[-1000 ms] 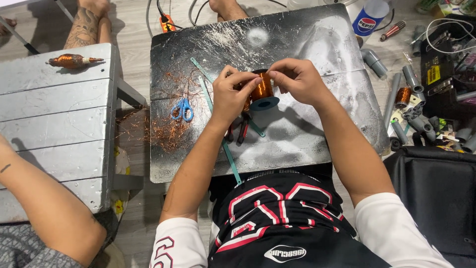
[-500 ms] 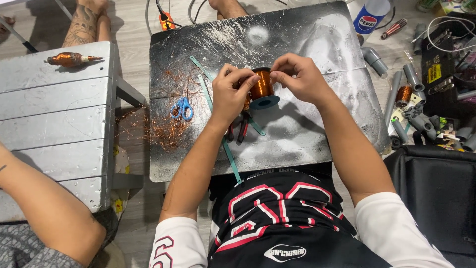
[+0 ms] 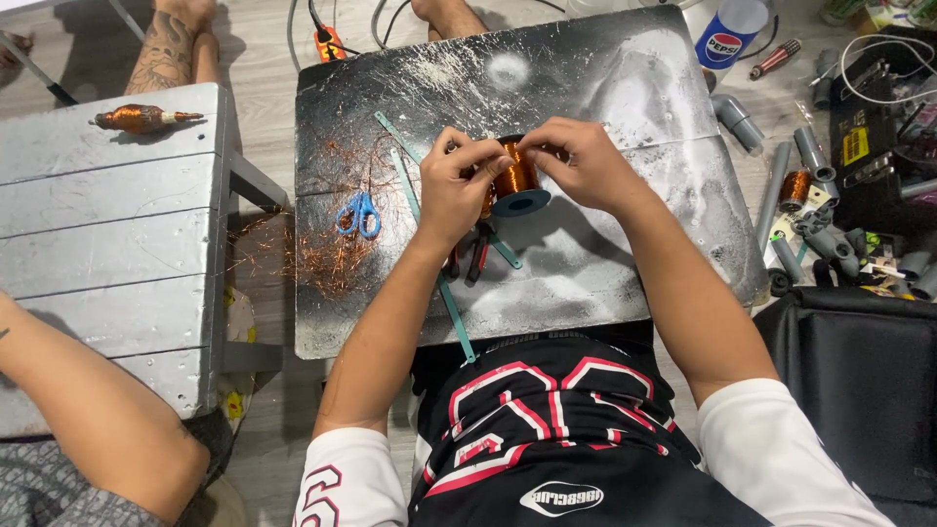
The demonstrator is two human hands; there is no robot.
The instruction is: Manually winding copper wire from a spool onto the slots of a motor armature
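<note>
Both hands meet mid-bench, left hand and right hand pinching from either side an upright copper-wire spool on a dark blue flange, equally near each.

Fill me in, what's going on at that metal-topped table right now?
A person seated at the metal-topped table has both hands on a spool of copper wire standing near its middle. The left hand pinches at the spool's side and the right hand grips it from the other side. Blue-handled scissors and loose copper wire scraps lie to the left. Another person's arm rests by the grey bench.
</note>
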